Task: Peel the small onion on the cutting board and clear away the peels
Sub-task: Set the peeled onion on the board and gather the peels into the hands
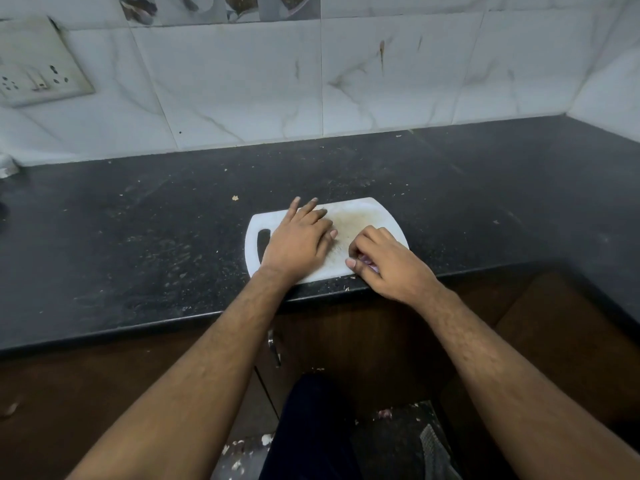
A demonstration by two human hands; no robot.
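A white cutting board [363, 211] with a handle slot lies near the front edge of the black counter. My left hand [298, 237] rests flat on its left half, fingers spread, holding nothing. My right hand [384, 261] is curled at the board's near right corner, fingers closed around something purple, the small onion [367, 263] or its peels. Only a sliver of purple shows between thumb and fingers; the rest is hidden by the hand.
The black counter [138, 237] is speckled with crumbs and small scraps. A tiled wall stands behind, with a switch plate [34, 64] at the upper left. Below the counter edge are brown cabinet doors, and peel scraps [384, 414] lie on the floor.
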